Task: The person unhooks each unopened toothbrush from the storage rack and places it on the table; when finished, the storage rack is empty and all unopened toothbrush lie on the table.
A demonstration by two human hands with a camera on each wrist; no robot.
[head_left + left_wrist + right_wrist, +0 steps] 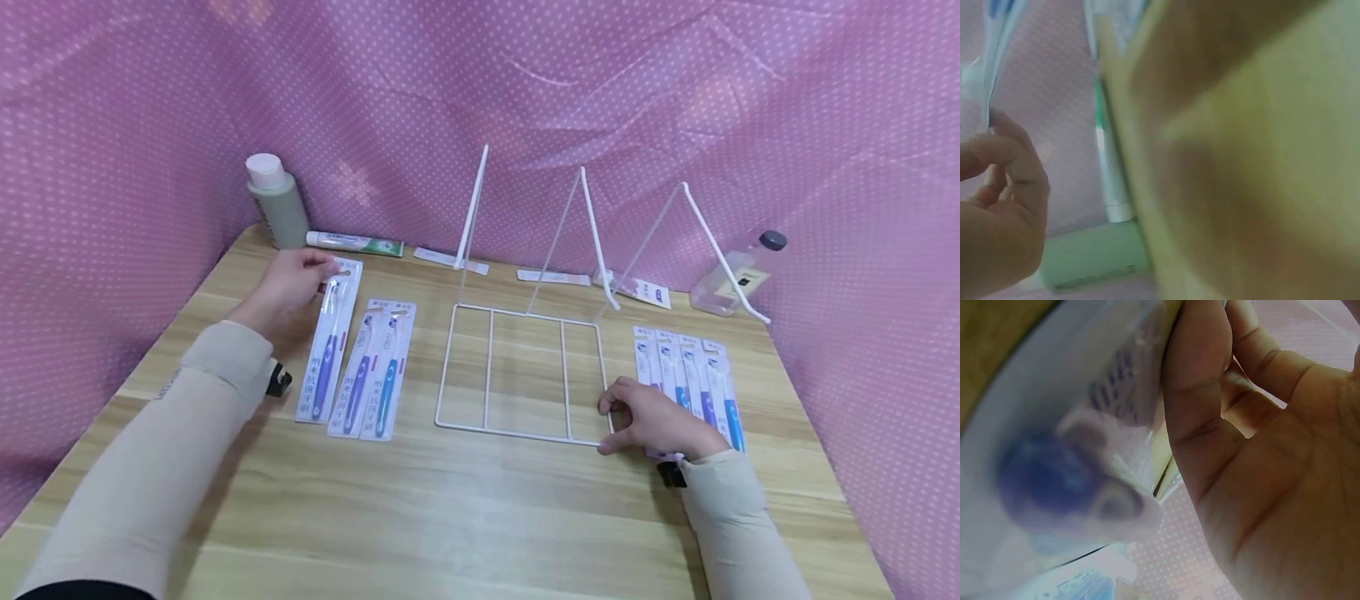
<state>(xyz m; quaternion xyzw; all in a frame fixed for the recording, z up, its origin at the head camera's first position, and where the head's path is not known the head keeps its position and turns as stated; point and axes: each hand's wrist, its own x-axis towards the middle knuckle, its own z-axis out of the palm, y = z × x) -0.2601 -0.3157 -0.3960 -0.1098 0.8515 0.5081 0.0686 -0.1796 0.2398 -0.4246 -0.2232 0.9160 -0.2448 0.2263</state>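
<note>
In the head view my left hand (288,283) pinches the top of a packaged toothbrush (327,350) with a purple handle. The left wrist view shows the pack's edge (990,75) between thumb and fingers. Two more packaged toothbrushes (372,371), one purple and one blue, lie just right of it. My right hand (656,421) grips the front right corner of a white wire rack (525,433) with three tall angled dividers. Part of a row of several packaged toothbrushes (690,367) is hidden beneath that hand; one pack (1072,469) looms blurred in the right wrist view.
Along the table's (420,517) back edge stand a grey-green bottle (281,208), a toothpaste tube (356,242), flat white strips (553,277), a white and purple tube (648,292), and a dark-capped clear bottle (731,283). Pink dotted cloth (420,108) hangs around the table.
</note>
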